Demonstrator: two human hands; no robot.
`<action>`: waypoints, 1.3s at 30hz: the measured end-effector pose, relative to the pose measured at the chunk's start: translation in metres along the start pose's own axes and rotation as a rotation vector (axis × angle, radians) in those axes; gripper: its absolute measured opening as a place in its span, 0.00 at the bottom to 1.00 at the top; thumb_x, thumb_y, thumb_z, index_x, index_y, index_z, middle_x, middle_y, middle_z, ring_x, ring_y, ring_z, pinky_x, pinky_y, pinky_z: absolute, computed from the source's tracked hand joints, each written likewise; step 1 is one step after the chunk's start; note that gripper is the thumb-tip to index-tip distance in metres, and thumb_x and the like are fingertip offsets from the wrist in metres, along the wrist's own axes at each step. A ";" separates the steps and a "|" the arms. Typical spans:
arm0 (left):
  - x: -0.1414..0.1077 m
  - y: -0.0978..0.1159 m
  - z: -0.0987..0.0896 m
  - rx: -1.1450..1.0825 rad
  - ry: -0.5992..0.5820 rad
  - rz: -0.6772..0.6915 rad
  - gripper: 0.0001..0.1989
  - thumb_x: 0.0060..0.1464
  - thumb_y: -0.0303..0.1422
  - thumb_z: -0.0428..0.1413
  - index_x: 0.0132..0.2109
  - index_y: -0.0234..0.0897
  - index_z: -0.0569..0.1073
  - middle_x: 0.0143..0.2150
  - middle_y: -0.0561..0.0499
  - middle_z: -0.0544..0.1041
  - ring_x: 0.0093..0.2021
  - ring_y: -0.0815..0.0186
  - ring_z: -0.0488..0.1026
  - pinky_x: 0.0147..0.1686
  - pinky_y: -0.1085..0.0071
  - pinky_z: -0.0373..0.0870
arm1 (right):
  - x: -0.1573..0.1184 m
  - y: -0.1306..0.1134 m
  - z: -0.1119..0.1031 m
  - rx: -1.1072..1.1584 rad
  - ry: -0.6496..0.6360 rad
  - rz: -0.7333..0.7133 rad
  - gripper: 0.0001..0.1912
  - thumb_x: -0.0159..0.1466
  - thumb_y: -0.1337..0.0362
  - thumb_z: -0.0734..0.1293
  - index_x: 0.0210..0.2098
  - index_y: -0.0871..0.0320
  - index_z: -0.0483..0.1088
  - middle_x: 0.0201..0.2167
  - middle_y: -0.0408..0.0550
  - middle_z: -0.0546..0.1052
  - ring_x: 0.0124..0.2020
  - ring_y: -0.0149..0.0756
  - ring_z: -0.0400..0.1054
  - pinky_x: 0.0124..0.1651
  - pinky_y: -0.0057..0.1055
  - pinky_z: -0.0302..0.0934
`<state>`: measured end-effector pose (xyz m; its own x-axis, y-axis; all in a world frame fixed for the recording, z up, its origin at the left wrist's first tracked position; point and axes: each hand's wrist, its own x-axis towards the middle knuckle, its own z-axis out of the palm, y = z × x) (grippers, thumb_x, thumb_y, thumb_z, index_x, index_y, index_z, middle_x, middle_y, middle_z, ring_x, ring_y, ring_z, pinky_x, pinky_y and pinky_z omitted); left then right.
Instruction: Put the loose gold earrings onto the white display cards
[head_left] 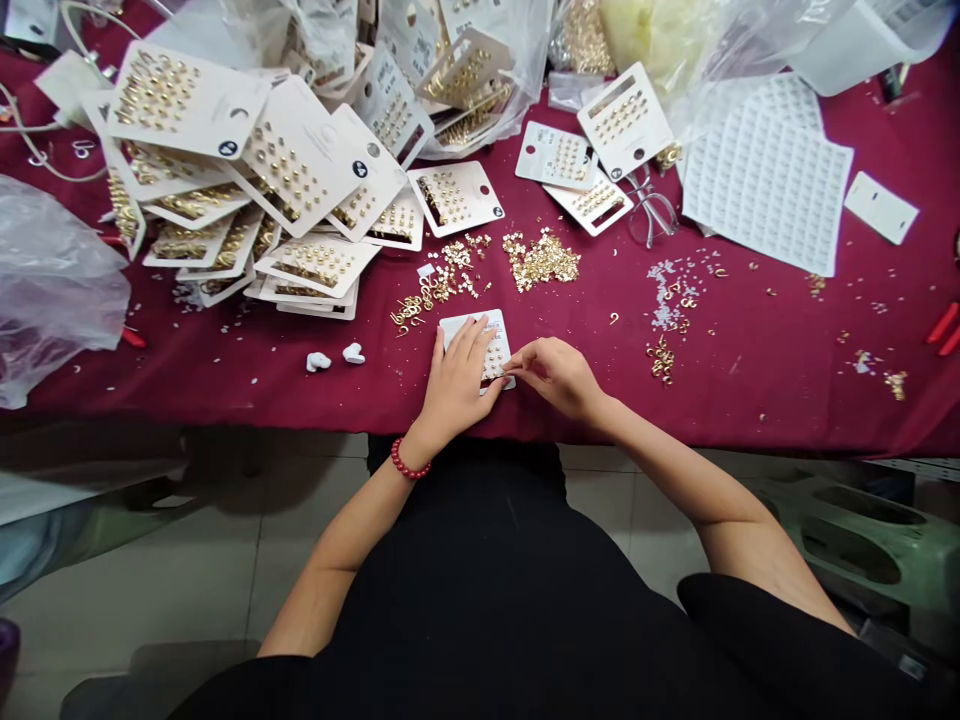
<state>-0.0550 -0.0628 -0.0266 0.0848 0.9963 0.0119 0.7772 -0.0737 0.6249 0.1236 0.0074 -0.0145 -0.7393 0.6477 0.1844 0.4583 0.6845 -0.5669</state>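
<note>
A white earring card (pixel 491 328) with rows of small gold studs lies near the table's front edge. My left hand (pixel 459 375) rests flat across its left part, fingers stretched out and thumb along the lower edge. At the card's lower right, my right hand (pixel 559 375) pinches with thumb and forefinger; what sits between the fingertips is too small to make out. Just beyond the card lie a pile of tiny gold pieces (pixel 544 260) and a looser scatter of gold pieces (pixel 454 268). Part of the card is hidden under my left hand.
Stacked earring cards (pixel 300 160) fill the back left. White earbuds (pixel 318 361) lie left of my hands. Glasses (pixel 652 215), a white sheet of small cells (pixel 765 180) and gold hooks (pixel 661 360) are on the right. A plastic bag (pixel 52 290) covers the left edge.
</note>
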 end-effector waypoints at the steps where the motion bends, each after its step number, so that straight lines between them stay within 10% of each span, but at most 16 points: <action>1: 0.000 0.000 0.000 0.000 0.000 0.001 0.27 0.60 0.39 0.53 0.62 0.34 0.61 0.69 0.39 0.60 0.70 0.52 0.53 0.70 0.45 0.39 | 0.001 0.000 -0.001 -0.007 -0.012 -0.016 0.08 0.67 0.61 0.62 0.31 0.54 0.61 0.30 0.46 0.77 0.30 0.36 0.69 0.37 0.33 0.62; 39: 0.001 -0.001 -0.001 0.005 -0.014 -0.001 0.27 0.60 0.39 0.52 0.62 0.32 0.61 0.68 0.39 0.61 0.70 0.52 0.54 0.70 0.45 0.38 | 0.026 -0.011 -0.016 -0.276 -0.256 -0.300 0.11 0.68 0.71 0.53 0.30 0.56 0.60 0.26 0.46 0.69 0.28 0.35 0.60 0.37 0.31 0.55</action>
<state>-0.0560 -0.0622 -0.0267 0.0932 0.9956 0.0001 0.7802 -0.0731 0.6212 0.1070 0.0222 0.0094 -0.9407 0.3285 0.0843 0.2944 0.9143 -0.2782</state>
